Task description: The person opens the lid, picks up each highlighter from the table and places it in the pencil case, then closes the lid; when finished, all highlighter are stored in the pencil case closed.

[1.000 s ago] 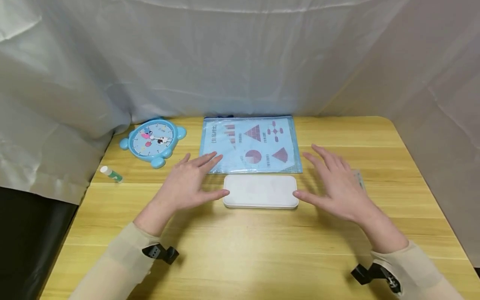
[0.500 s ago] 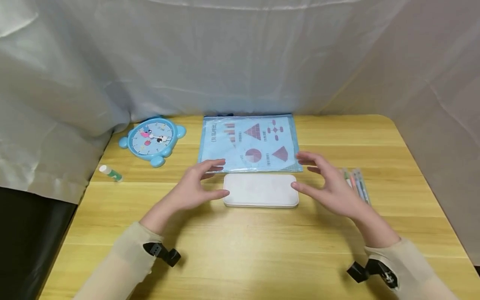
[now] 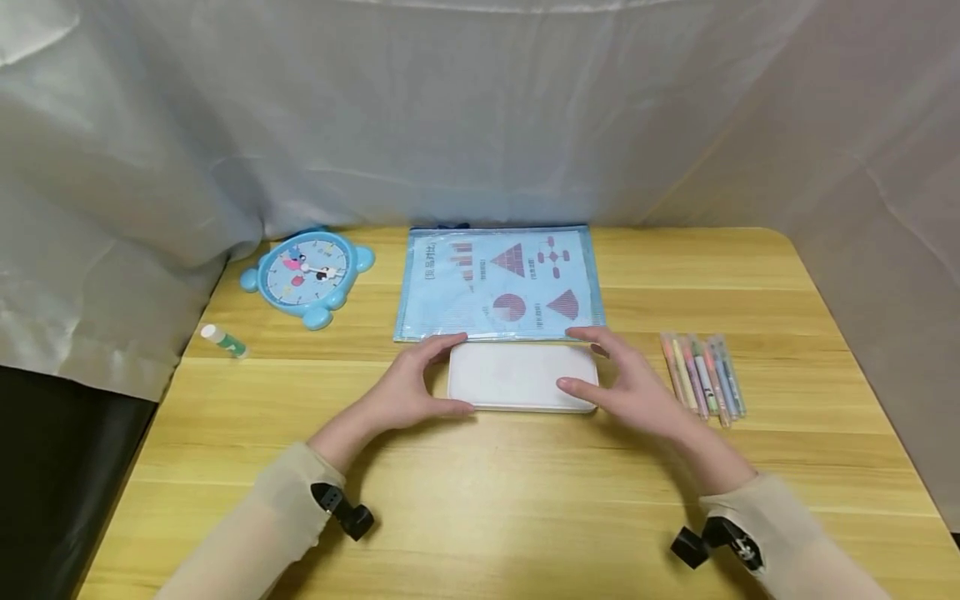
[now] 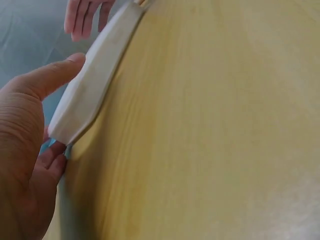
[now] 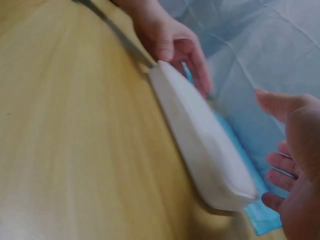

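A white pencil case [image 3: 517, 377], flat with rounded corners, lies on the wooden table in front of a blue pouch. Around its left end curves my left hand [image 3: 408, 392], the thumb along the near edge and the fingers at the far corner; the left wrist view has fingertips [image 4: 56, 159] right at the case's end. My right hand [image 3: 633, 383] hovers at the other end, its thumb extended over the top of the case. In the right wrist view the fingers [image 5: 280, 165] of this hand are spread apart, with a gap between thumb and case.
Behind the case lies a blue mesh zip pouch [image 3: 502, 283] with printed charts. Several coloured pens [image 3: 701, 375] lie side by side at the right. To the left are a blue toy clock [image 3: 307, 275] and a glue stick [image 3: 223, 340]. A grey curtain [image 3: 480, 117] hangs behind the table.
Both hands have moved inward and closer to the white pencil case. The left thumb and fingers now wrap its left end. The pens, hidden before by the right hand, have come into view.
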The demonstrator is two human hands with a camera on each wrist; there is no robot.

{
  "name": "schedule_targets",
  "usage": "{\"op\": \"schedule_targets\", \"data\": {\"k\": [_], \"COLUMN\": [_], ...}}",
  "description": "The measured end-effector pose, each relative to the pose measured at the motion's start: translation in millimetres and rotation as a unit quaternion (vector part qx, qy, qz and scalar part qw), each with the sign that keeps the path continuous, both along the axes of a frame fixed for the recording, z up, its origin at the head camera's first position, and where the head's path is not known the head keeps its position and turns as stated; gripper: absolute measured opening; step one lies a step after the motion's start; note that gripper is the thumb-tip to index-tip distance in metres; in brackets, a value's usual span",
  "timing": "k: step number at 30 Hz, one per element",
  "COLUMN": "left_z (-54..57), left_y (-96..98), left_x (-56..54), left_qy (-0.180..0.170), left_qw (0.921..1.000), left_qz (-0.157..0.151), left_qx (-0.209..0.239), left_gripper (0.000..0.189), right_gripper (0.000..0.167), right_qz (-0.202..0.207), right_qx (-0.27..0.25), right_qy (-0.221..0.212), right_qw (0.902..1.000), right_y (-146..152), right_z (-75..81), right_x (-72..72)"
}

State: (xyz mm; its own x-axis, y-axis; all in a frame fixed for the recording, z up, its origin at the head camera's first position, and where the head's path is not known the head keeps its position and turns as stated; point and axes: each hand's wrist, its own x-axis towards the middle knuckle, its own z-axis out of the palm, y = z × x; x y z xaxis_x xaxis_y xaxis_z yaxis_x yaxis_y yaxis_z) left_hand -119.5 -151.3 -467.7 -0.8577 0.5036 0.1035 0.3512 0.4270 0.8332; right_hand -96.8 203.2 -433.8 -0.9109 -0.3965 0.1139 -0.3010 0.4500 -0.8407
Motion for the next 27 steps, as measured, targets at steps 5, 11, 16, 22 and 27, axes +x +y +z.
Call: {"op": "schedule_targets", "data": {"k": [5, 11, 16, 22, 27], "left_z": [-8.1, -10.6, -10.7, -10.1, -10.5], "left_y": [2.5, 4.4, 4.2, 3.3, 3.7], "left_x": [4.0, 5.9, 6.0, 7.2, 6.9], "left_qy": [0.01, 0.013, 0.012, 0.015, 0.017], "left_qw": [0.9996, 0.9983, 0.9978, 0.9979, 0.9979], "left_qz": [0.005, 0.013, 0.021, 0.023, 0.025], "left_qx": [-0.026, -0.055, -0.062, -0.058, -0.057], "left_gripper": [0.106, 0.105, 0.104, 0.103, 0.102], "right_gripper": [0.071, 0.079, 0.091, 0.104, 0.108], "right_qz": [-0.003, 0.001, 0.014, 0.01, 0.0], "right_qx": [0.026, 0.054, 0.096, 0.132, 0.16], "right_qy": [0.021, 0.03, 0.039, 0.071, 0.108], "right_qw": [0.9995, 0.9981, 0.9945, 0.9886, 0.9811], "right_y": [-11.0, -18.6, -25.6, -31.7, -35.0], "right_z": [-9.5, -13.8, -18.2, -23.9, -31.3], "right_x": [0.5, -0.9, 0.4, 2.3, 2.6]}}
